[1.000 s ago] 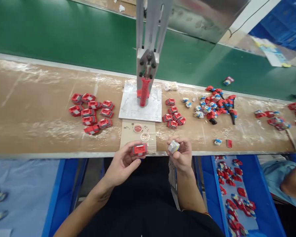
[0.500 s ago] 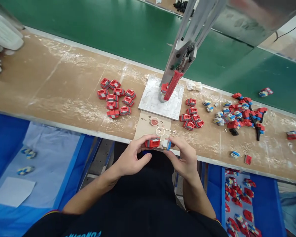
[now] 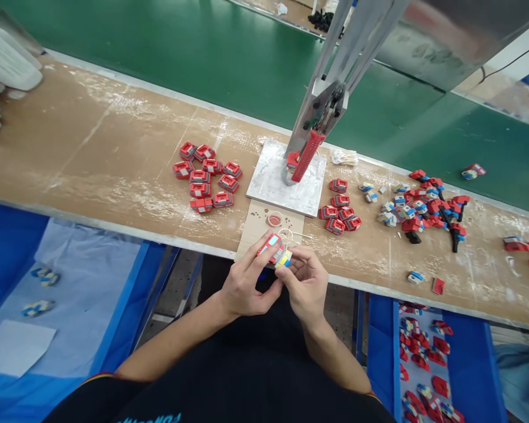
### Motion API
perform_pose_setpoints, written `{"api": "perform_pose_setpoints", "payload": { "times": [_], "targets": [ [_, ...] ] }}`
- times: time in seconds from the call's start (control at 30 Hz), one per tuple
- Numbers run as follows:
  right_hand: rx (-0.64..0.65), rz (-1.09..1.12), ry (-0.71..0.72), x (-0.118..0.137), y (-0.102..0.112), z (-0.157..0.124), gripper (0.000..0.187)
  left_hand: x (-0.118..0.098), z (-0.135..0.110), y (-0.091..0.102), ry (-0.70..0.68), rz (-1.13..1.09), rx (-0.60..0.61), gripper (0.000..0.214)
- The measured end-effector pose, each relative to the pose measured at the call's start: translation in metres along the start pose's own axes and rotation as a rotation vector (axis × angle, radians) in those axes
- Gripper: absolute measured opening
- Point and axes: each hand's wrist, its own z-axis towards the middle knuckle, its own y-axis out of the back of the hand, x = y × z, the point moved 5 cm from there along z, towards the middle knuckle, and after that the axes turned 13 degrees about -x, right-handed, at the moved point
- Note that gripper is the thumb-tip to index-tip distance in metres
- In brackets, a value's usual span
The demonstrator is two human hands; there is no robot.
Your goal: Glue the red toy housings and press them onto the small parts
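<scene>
My left hand (image 3: pixel 247 285) is closed round a small red plastic part (image 3: pixel 270 247) at the near edge of the brown bench (image 3: pixel 92 153). My right hand (image 3: pixel 306 285) pinches a small white, blue and yellow piece (image 3: pixel 284 259) and presses it against the red part. Both hands meet just in front of a cardboard pad (image 3: pixel 258 226) that carries a small red cap (image 3: pixel 274 219) and a clear ring (image 3: pixel 285 235).
A lever press with a red handle (image 3: pixel 307 155) stands on a grey plate (image 3: pixel 275 182). Red parts lie in a group at left (image 3: pixel 207 176), a smaller group at right (image 3: pixel 340 212) and a mixed pile further right (image 3: pixel 423 205). A blue bin (image 3: pixel 471 364) of parts sits below right.
The hands came together: the white, blue and yellow piece moved left against the red part, which is now tilted up. The camera view swung left over the first half second.
</scene>
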Motion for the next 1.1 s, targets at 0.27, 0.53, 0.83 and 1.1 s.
{"api": "perform_pose_setpoints", "payload": {
  "times": [0.27,0.53,0.83,1.1],
  "targets": [
    [0.071,-0.017,0.087,-0.002,0.004,0.006,0.032,0.013,-0.002,0.009,-0.025,-0.125,-0.034,0.061],
    [0.544,0.059,0.172,0.018,0.001,0.007,0.076,0.01,0.003,0.019,0.082,-0.485,0.152,0.072],
    [0.528,0.038,0.271,0.02,-0.008,0.012,0.065,0.02,0.003,0.022,0.101,-0.536,0.14,0.067],
    [0.37,-0.499,0.631,0.061,0.012,0.124,0.043,0.099,0.065,0.035,0.557,-0.699,0.34,0.059]
  ]
}}
